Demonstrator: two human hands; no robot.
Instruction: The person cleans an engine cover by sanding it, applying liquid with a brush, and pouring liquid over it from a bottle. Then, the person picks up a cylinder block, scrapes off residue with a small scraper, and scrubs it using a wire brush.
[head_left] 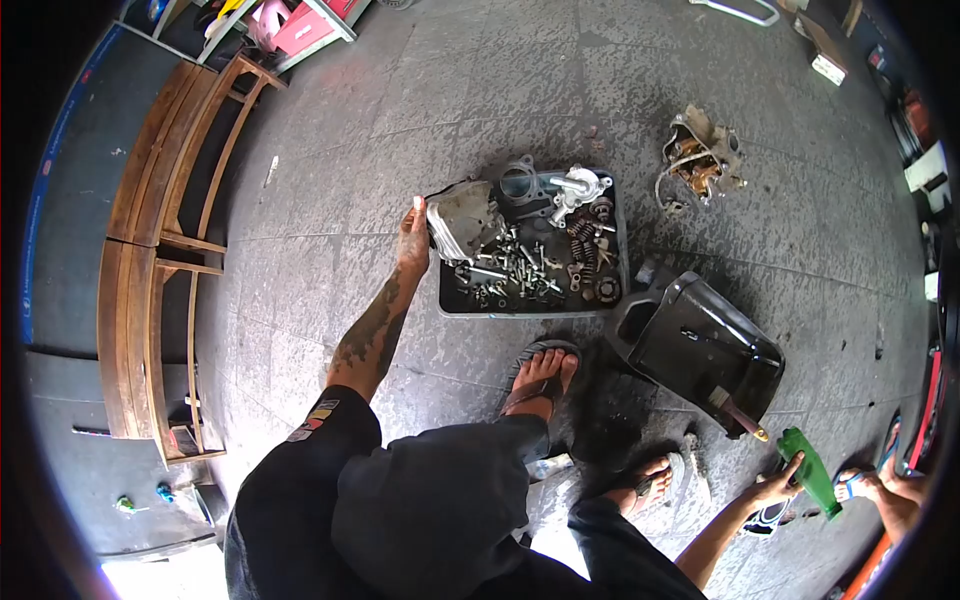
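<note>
My left hand (pixel 413 238) grips the edge of a grey, finned metal cover (pixel 463 218), held over the left side of a dark tray (pixel 532 313). Loose bolts (pixel 520 270) lie in the tray, with springs (pixel 582 245), a gasket (pixel 521 182) and a silvery metal casting (pixel 578 190). At the lower right, my right hand (pixel 776 487) is closed around a green plastic bottle (pixel 808 470), near the floor. Between my hands sits a black open container (pixel 700 345) with a brush (pixel 738 413) at its lower edge.
A dirty engine part (pixel 700 160) lies on the floor beyond the container. A wooden bench (pixel 140 250) runs along the left. My feet (pixel 545 375) are below the tray. Another person's hand (pixel 893 492) and foot are at the far right.
</note>
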